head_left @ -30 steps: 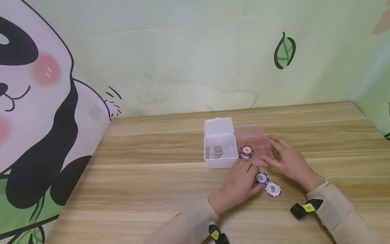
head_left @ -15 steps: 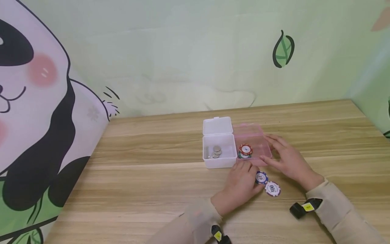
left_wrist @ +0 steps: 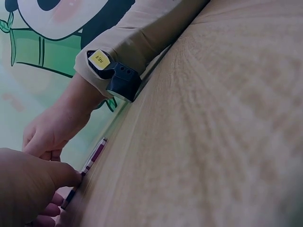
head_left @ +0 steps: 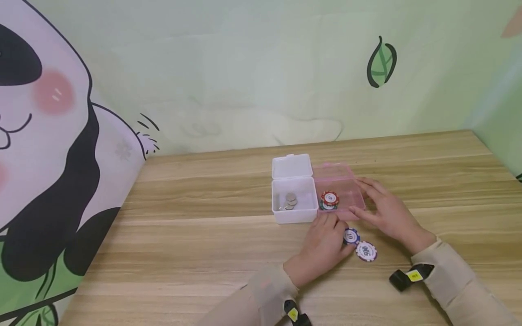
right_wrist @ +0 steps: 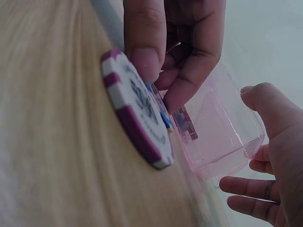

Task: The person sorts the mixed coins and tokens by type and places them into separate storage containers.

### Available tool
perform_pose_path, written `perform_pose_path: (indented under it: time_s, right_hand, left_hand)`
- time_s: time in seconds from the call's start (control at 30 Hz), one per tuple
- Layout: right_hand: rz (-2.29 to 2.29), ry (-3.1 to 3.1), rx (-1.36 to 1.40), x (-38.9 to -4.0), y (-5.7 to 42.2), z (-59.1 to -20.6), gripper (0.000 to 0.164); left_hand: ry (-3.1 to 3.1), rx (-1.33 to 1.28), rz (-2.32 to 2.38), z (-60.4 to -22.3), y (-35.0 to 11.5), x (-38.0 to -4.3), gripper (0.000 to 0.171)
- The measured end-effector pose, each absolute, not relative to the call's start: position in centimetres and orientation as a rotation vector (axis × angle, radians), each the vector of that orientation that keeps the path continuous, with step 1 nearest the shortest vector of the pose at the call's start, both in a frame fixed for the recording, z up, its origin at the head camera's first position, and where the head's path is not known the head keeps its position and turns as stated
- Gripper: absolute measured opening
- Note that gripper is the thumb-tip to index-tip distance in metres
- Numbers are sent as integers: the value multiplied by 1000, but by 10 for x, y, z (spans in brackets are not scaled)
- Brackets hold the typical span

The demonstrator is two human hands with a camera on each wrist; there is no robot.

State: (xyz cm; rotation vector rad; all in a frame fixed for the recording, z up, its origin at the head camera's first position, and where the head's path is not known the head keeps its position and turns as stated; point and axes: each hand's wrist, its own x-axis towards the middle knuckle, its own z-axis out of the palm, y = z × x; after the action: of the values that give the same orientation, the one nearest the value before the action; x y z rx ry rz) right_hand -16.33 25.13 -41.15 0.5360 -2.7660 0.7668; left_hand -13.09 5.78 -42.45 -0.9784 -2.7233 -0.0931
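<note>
My left hand (head_left: 322, 246) rests low over the table and pinches the blue poker chip (head_left: 351, 236) between thumb and fingers. Partly beside it lies a white-and-purple poker chip (head_left: 366, 251) marked 500; the left thumb is close to both. With thumb at the front and fingers at the far side, my right hand (head_left: 391, 219) holds the right end of a clear pink plastic box (head_left: 347, 192). Inside that box, a red chip (head_left: 330, 198) overlaps a green chip (head_left: 327, 208). The left fingertips are partly hidden in the head view.
A white plastic box (head_left: 295, 218) with its lid (head_left: 292, 166) tipped back adjoins the pink box's left side. Several silver coins (head_left: 291, 198) lie in it. The wooden table (head_left: 204, 253) meets a panda-printed backdrop (head_left: 228, 81) at the back.
The head view has shifted slightly. Both hands, the boxes and the chips hold practically the same positions.
</note>
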Motion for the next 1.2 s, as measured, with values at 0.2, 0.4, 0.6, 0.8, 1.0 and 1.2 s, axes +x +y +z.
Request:
perform_pose_path:
  time_s: [0.2,0.4,0.6,0.8,1.0,1.2]
  right_hand:
    - [771,-2752,544,-163,251,-411,65]
    - [768,-2731,556,-162,251,-411,65]
    - [762,-2731,551,-163,251,-412,65]
    - [755,-2744,546,-163,252,-413,66]
    - [763,-2734,551,-163,251,-411,65]
    - [764,-2757,532,-161,251,-410,66]
  left_hand:
    - [-2743,-970,-85,-423,59,-131,39]
    - [-2770,-959,-100,-422,60,-130,41]
    - [-2767,-955,-130,-421,60,-129,41]
    - [-2792,-950,-153,-420,60,-129,41]
    - [-2780,-947,-165,-417,58,-128,42]
    - [-2681,-949,-175,-415,57,-128,42]
